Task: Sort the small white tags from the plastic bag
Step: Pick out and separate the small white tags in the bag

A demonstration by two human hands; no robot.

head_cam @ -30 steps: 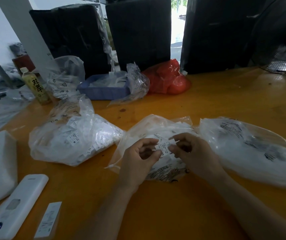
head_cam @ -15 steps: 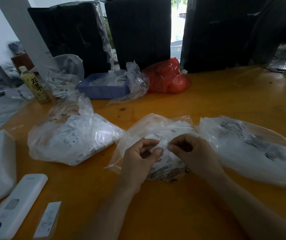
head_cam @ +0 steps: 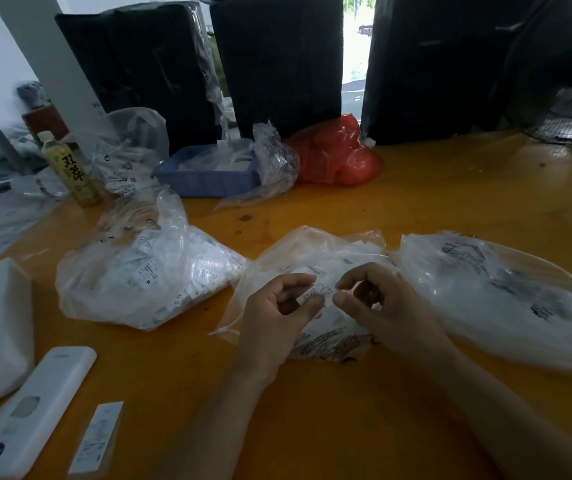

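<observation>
Head view: my hands meet over the clear crinkled plastic bag (head_cam: 315, 271) at table centre.
Left hand (head_cam: 277, 317): thumb and forefinger pinching the small white printed paper tag (head_cam: 320, 292).
Right hand (head_cam: 378, 303): pinching the same tag from three o'clock.
Handling: featherlight, floppy, likely creases; I'd grip its edges.
Nine o'clock: fuller clear bag of white tags (head_cam: 146, 268).

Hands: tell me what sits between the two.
In the head view, a small white tag, pinched by the left hand and right hand, above the plastic bag.
</observation>
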